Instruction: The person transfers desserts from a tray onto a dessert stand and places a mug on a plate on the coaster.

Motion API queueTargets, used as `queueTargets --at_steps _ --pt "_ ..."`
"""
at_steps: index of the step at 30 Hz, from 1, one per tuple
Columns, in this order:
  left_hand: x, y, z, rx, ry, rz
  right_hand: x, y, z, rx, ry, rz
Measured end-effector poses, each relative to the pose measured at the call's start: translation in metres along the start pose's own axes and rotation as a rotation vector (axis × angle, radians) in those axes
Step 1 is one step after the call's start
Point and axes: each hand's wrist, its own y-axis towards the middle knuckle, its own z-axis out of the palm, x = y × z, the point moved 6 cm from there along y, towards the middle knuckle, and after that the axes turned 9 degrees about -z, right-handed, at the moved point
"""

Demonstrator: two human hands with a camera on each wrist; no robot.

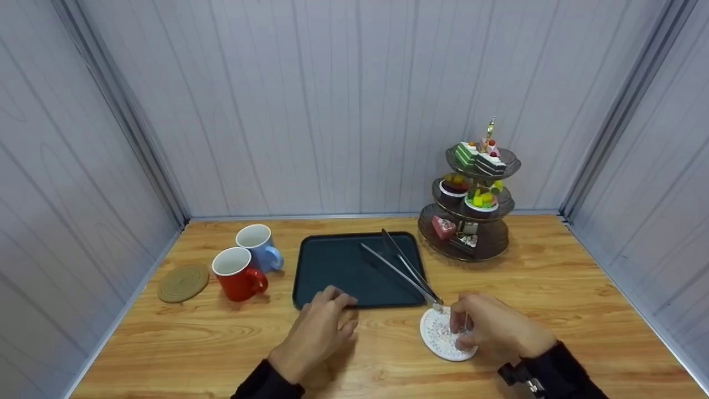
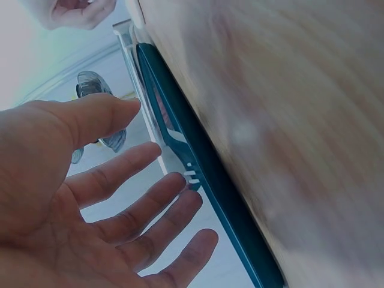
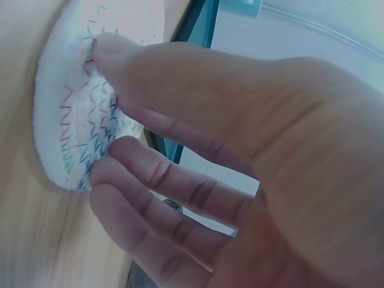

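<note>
A round white coaster with a coloured zigzag pattern lies on the table at front right. Over its right part is my right hand; in the right wrist view the thumb appears to touch the coaster's face, fingers loosely bent, with no grip seen. My left hand hovers by the front edge of a dark tray, its fingers spread and relaxed in the left wrist view, holding nothing. Metal tongs lie across the tray's right side, tips apart, joined end reaching past the front right corner beside the coaster.
Left of the tray stand a red mug and a light blue mug. A tan woven coaster lies farther left. At back right rises a three-tier stand with several small cakes. Grey panels enclose the table's back and sides.
</note>
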Motion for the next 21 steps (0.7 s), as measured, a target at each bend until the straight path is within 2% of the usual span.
queueTargets --at_steps 9,21 --pt "0.011 0.000 -0.008 -0.040 0.003 -0.007 -0.013 -0.005 -0.009 -0.009 -0.003 0.044" --pt "0.026 -0.003 -0.014 -0.090 0.009 -0.025 -0.039 -0.013 -0.024 -0.075 -0.051 0.098"
